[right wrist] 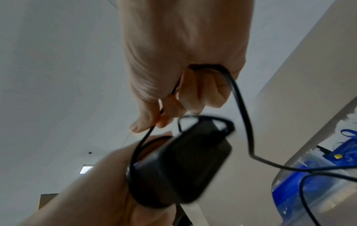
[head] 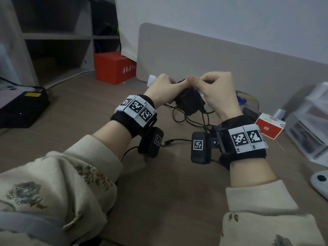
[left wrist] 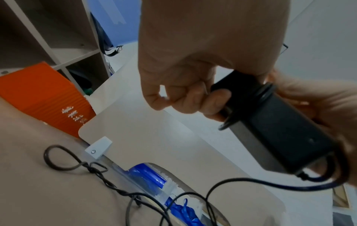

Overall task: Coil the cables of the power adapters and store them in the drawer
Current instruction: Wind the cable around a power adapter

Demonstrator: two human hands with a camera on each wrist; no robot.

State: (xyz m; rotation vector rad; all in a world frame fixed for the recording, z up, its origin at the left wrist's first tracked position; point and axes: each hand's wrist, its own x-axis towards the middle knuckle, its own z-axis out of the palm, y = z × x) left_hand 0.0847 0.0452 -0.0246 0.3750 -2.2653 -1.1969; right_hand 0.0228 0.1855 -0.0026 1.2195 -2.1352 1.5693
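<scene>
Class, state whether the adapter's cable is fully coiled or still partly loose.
Partly loose. A few turns wrap the adapter, but much cable lies slack on the desk.

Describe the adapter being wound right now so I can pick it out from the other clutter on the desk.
Look above the middle of the brown desk, in front of the beige divider panel. The left hand grips a black adapter while the right hand pinches its cable. It alone is lifted off the desk.
</scene>
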